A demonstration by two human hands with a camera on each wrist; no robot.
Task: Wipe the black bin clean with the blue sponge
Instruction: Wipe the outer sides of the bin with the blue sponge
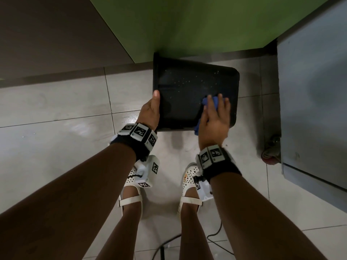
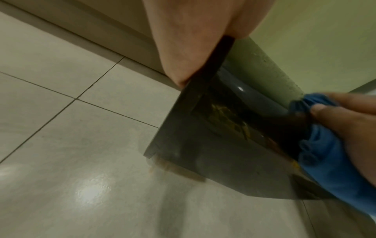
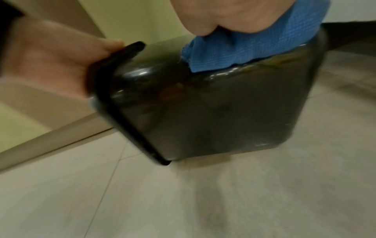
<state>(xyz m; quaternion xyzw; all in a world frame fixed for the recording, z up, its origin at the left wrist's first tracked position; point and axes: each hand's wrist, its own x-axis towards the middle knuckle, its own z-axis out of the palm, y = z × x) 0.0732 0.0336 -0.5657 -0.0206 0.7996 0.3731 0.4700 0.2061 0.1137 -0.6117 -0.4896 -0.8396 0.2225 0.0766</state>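
The black bin [image 1: 187, 94] lies on its side on the tiled floor, its upper face dotted with pale specks. My left hand [image 1: 155, 104] grips its rim at the left, thumb on top. My right hand [image 1: 216, 117] presses the crumpled blue sponge [image 1: 212, 102] onto the bin's upper face near the right edge, fingers spread over it and the thumb pinching it. The left wrist view shows the bin [image 2: 203, 153] with yellowish grime and the blue sponge [image 2: 329, 161] bunched under my right hand [image 2: 350, 122]. In the right wrist view the sponge [image 3: 244, 48] sits on the bin [image 3: 203, 112].
A green wall [image 1: 187, 25] stands right behind the bin. A grey cabinet [image 1: 315, 91] stands close on the right, with a dirty lump [image 1: 272, 151] at its foot. My feet in white shoes [image 1: 131, 184] are just in front, and a black cable [image 1: 169, 241] trails on the floor.
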